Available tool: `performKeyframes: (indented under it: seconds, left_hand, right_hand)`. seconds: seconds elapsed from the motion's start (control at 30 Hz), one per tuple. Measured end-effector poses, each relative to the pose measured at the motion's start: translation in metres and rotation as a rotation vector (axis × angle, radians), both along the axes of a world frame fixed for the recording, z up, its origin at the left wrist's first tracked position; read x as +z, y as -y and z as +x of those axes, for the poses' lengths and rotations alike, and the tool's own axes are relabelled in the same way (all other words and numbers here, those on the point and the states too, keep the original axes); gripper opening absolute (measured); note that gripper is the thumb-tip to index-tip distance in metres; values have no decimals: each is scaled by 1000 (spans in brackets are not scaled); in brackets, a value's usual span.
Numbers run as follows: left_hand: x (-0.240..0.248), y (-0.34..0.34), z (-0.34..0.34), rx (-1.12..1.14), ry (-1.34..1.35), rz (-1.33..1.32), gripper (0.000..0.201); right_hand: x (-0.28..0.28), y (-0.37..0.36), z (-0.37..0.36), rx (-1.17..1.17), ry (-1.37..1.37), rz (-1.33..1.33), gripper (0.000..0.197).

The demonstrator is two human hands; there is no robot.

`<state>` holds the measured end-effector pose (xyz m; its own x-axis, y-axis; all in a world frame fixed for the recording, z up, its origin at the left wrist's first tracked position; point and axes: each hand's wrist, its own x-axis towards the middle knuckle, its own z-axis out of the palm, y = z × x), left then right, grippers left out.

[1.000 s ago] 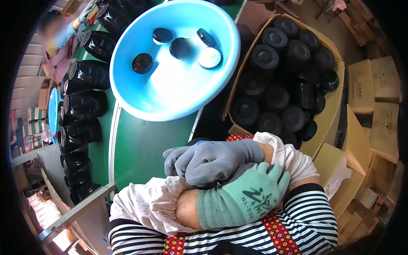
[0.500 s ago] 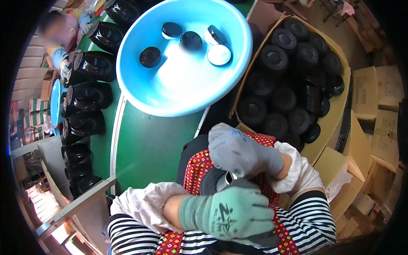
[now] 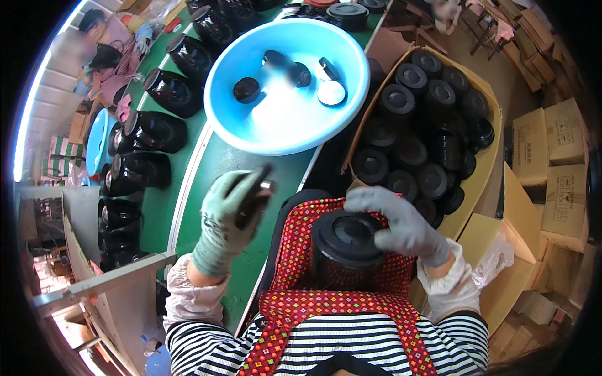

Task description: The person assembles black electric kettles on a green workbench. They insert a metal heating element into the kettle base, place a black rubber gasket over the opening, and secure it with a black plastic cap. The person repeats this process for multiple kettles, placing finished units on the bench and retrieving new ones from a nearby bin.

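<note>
On my lap stands a dark jar topped by a wide black lid point(image 3: 348, 238). My right hand point(image 3: 401, 222), in a grey glove, curls its fingers and thumb around the lid's edge. My left hand point(image 3: 227, 219), in a green glove with a dark palm, is raised over the green table, left of the jar. Its fingers are curled around something small and dark with a shiny edge, too blurred to name. Ahead of it is a light-blue basin point(image 3: 235, 135) with several small black caps in it; one cap point(image 3: 331, 93) shows its white underside.
Glossy black jars point(image 3: 155, 133) line the table's left side. On my right a cardboard box point(image 3: 480, 207) holds several black-lidded pieces, with more cartons point(image 3: 558, 141) beyond. A metal rail point(image 3: 106, 284) is at lower left. Another person point(image 3: 119, 53) works at far left.
My left hand has gone from my lap up and left, over the table. My right hand has opened from a fist to grip the lid, now plainly visible. The whole view has shifted.
</note>
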<state>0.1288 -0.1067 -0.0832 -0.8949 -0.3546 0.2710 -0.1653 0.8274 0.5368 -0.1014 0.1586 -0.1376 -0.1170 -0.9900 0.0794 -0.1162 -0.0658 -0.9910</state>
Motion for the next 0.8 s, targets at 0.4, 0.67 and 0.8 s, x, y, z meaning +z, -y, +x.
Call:
performKeyframes:
  seconds: [0.4,0.67,0.8]
  left_hand:
    - [-202,80,283,715,344,-384,64]
    - [-90,-9,178,326,-237,403,97]
    - [-24,-59,130,83,-273,437,88]
  right_hand:
    - [23,-10,48,-225,70,96,65]
    - [6,59,50,-538,832,119,54]
    - [-15,114,93,-224,1265,155,52]
